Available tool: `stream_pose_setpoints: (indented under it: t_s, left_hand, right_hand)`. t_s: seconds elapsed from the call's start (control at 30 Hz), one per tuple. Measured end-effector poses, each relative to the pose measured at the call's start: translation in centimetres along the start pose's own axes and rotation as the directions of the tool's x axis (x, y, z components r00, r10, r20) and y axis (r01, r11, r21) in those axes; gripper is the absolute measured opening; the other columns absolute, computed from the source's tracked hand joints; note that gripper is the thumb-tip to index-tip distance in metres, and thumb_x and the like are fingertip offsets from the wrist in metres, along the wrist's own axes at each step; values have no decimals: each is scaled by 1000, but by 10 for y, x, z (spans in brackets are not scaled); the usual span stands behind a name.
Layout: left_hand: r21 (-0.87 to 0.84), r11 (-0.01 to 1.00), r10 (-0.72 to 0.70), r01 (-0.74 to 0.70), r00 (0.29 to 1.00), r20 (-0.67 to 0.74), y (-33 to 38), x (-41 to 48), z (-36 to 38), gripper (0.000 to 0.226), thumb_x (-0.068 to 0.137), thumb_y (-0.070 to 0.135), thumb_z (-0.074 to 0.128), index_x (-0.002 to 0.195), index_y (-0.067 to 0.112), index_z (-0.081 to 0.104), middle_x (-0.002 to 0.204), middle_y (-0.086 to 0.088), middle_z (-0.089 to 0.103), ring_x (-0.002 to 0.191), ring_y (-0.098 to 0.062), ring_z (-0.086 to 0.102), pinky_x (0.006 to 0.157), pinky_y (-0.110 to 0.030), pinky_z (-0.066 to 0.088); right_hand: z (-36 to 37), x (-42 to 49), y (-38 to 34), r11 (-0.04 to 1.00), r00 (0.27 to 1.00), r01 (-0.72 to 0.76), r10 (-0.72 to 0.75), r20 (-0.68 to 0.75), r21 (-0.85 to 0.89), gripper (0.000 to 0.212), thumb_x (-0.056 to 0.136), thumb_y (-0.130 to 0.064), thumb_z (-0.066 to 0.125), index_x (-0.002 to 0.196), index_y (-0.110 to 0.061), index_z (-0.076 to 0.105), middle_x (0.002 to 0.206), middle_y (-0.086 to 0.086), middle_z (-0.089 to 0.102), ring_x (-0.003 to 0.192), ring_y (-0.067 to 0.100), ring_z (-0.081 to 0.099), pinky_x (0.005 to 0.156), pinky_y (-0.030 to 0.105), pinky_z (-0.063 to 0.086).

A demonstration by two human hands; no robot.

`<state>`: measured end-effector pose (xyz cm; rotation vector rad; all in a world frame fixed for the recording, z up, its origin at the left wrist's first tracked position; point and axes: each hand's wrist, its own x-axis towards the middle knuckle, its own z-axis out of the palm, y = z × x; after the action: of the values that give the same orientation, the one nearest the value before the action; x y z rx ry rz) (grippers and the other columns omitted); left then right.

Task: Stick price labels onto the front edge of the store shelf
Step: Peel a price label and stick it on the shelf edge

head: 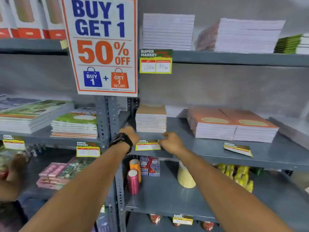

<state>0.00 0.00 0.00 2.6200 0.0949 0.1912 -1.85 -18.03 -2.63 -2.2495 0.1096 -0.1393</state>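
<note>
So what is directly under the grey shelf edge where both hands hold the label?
Under the grey shelf edge: an orange spool, a pink spool, small red cartons. Forearms hide more.

2 bare forearms, no sleeves in view on either. The left hand (129, 133) has a black watch (120, 141) at the wrist: a chunky dark case with a wide black strap wrapped fully round, the face turned up toward 12 o'clock and too blurred to read. The strap looks matte, with a faint sheen on the case edge. The right hand (172, 143) wears nothing: no ring, band or glove shows, and its wrist is plain. Fingers on both are too blurred for detail.
</note>
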Motion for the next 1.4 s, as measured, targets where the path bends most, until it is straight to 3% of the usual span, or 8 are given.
stream_pose_setpoints:
  t_s: [0.2, 0.33, 0.43, 0.5, 0.67, 0.83, 0.97, 1.4]
  left_hand:
    - [-17, 1000, 25, -24, 998, 52, 10, 13, 23, 31, 80, 28, 58, 101, 6, 67, 99, -19, 69, 85, -35, 65, 64, -36, 53]
    - [-239, 968, -47, 73, 993, 112, 3, 26, 28, 36, 73, 20, 66, 107, 9, 64, 98, -15, 68, 87, -33, 66, 73, -35, 57]
    - [-501, 838, -129, 217, 970, 204, -10, 37, 31, 56, 70, 6, 75, 122, 0, 54, 87, -12, 61, 90, -33, 65, 83, -46, 58]
    - [-630, 728, -142, 271, 958, 248, -17, 41, 31, 73, 63, 5, 82, 128, 0, 49, 100, -16, 63, 95, -34, 65, 86, -47, 57]
    - [-759, 614, -28, 218, 967, 255, -27, 31, 35, 22, 80, 6, 74, 98, 15, 65, 103, -12, 72, 93, -26, 69, 84, -39, 58]
    - [-656, 754, 96, 48, 979, 181, -46, 19, 50, 10, 81, 15, 73, 87, 20, 67, 91, -6, 74, 88, -24, 70, 80, -43, 58]
    - [-534, 834, 194, -142, 980, 41, -58, 6, 61, 9, 80, 24, 76, 82, 17, 69, 77, -3, 74, 77, -22, 70, 74, -38, 56]
    - [-281, 933, 202, -226, 973, -111, -58, -11, 70, 8, 80, 30, 74, 77, 24, 70, 71, 8, 71, 67, -10, 65, 61, -25, 50]
  right_hand:
    - [17, 18, -1, 997, 993, -69, 70, -93, 22, 23, 77, -14, 67, 100, -8, 67, 98, 9, 70, 85, 20, 62, 76, 29, 50]
    - [15, 22, 0, 989, 987, -97, 110, -116, 109, 9, 78, -10, 66, 86, -9, 67, 77, 0, 64, 76, 17, 58, 61, 27, 44]
    - [16, 26, 5, 960, 980, -139, 168, -103, 243, 12, 75, -9, 69, 87, -8, 69, 79, 5, 68, 68, 14, 59, 56, 24, 45]
    - [15, 27, 6, 921, 975, -171, 209, -72, 349, 19, 74, -8, 73, 92, -5, 68, 82, 7, 71, 67, 14, 62, 60, 26, 51]
    - [11, 23, 4, 888, 989, -131, 149, -7, 441, 30, 73, -5, 79, 98, -10, 63, 86, 5, 71, 69, 12, 66, 49, 17, 50]
    - [17, 6, 18, 972, 997, 70, -66, -29, 222, 19, 78, -9, 78, 79, -25, 66, 87, 2, 74, 76, 16, 71, 70, 31, 60]
    - [26, -4, 27, 987, 986, 157, -156, -49, 19, 9, 82, -23, 73, 76, -19, 67, 74, -1, 72, 69, 15, 67, 63, 32, 53]
    - [45, -23, 35, 999, 984, 50, -53, -168, -21, 14, 79, -23, 78, 77, -20, 64, 62, -7, 63, 57, 5, 59, 49, 18, 39]
